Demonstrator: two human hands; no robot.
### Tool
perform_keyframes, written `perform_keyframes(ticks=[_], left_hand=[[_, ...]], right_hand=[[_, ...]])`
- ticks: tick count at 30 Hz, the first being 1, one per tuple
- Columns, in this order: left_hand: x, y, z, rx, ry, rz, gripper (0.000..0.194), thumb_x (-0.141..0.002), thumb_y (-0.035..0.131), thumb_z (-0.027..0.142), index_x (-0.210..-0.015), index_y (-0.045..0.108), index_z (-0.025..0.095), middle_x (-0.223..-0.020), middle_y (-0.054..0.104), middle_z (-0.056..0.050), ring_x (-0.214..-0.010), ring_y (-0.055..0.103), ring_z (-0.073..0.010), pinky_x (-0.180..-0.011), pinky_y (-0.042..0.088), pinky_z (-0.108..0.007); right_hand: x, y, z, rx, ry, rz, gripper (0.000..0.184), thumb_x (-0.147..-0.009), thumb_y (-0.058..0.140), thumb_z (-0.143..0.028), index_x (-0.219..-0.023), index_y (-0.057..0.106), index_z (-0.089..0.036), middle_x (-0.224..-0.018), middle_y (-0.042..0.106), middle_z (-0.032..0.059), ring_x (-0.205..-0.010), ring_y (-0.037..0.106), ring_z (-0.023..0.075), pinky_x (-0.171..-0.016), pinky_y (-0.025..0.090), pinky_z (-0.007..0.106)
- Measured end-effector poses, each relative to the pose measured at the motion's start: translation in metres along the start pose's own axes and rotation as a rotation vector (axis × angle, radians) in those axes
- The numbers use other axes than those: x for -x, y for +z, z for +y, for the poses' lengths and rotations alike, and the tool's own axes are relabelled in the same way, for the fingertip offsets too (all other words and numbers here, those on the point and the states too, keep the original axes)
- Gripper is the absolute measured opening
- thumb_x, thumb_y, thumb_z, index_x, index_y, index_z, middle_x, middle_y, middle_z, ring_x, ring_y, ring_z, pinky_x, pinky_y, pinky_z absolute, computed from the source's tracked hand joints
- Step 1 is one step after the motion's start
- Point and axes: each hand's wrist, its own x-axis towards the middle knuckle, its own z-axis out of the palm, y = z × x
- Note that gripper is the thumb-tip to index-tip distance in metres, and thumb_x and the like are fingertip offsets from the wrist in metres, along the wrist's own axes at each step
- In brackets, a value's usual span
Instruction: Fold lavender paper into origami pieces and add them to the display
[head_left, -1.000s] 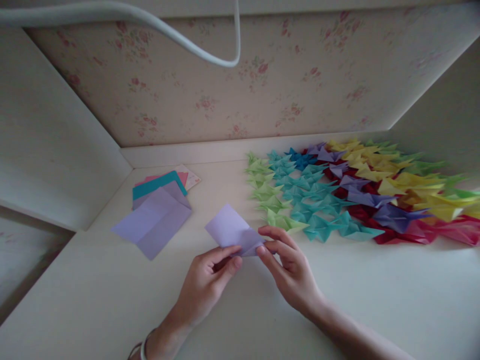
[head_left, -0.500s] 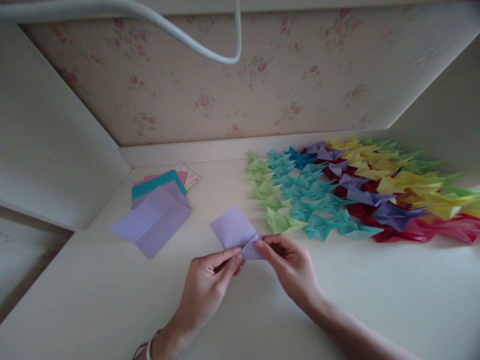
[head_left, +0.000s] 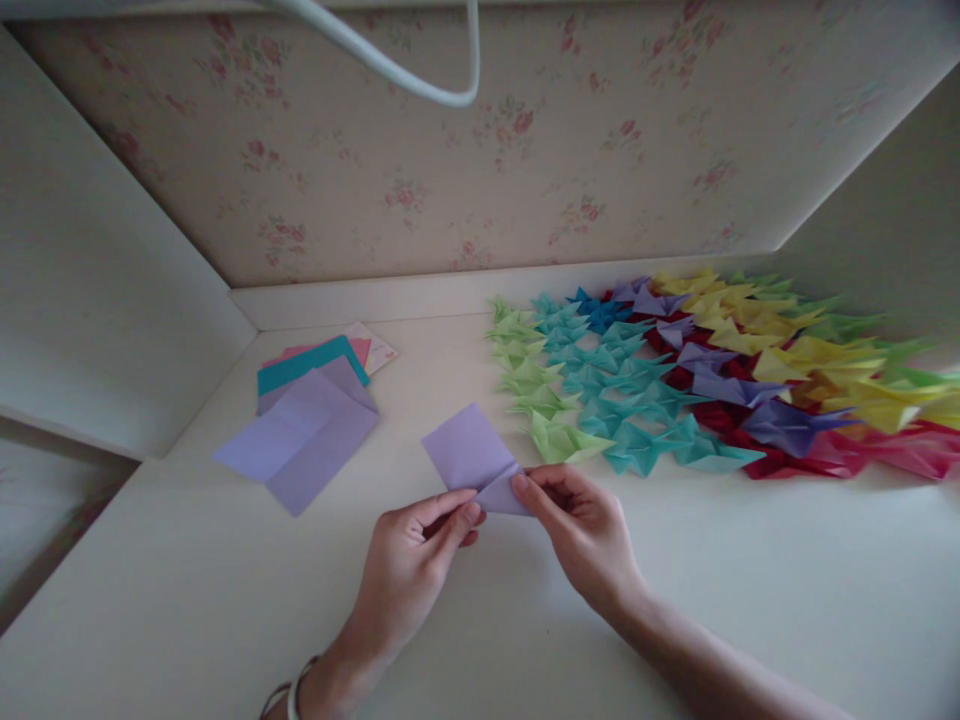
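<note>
Head view: left hand (head_left: 414, 568) and right hand (head_left: 586, 535) pinch the folded paper (head_left: 470, 448), fingers closed on its near edge.

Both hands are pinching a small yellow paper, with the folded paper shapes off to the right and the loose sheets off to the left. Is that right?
Not quite: the head view shows that the small paper pinched by the left hand and right hand is light purple, not yellow. The folded paper shapes are off to the right and the loose sheets off to the left.
</note>
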Motion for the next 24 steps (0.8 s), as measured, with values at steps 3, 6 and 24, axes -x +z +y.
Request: perform_keyframes(ticks=[3,6,24], left_hand=[[0.0,-0.001,0.002,0.018,0.031,0.014,0.022,-0.083,0.073,0.037,-0.096,0.081,0.021,-0.084,0.082,-0.004,-0.073,0.077,-0.0182,-0.068,0.062,-0.022],[0.002,0.0,0.005,-0.01,0.08,0.028,0.018,-0.082,0.074,0.034,-0.092,0.081,0.021,-0.079,0.081,-0.003,-0.071,0.076,-0.0173,-0.067,0.06,-0.02],[0.003,0.009,0.012,0.272,-0.128,0.076,0.103,-0.079,0.078,0.033,-0.156,0.011,0.015,-0.07,0.078,-0.002,-0.071,0.076,-0.0208,-0.064,0.058,-0.025]], right_hand=[[0.0,0.001,0.0,-0.014,-0.012,-0.009,0.018,-0.078,0.076,-0.036,-0.07,0.071,-0.02,-0.068,0.074,0.0023,-0.061,0.064,0.0147,-0.056,0.048,0.023],[0.001,0.002,-0.001,-0.03,0.003,-0.003,0.019,-0.076,0.077,-0.036,-0.069,0.071,-0.019,-0.068,0.075,0.0028,-0.06,0.065,0.0151,-0.055,0.048,0.024],[-0.001,0.0,-0.001,-0.2,0.109,0.0,0.039,-0.071,0.084,-0.036,-0.091,0.054,-0.021,-0.064,0.071,-0.003,-0.057,0.061,0.0127,-0.056,0.044,0.022]])
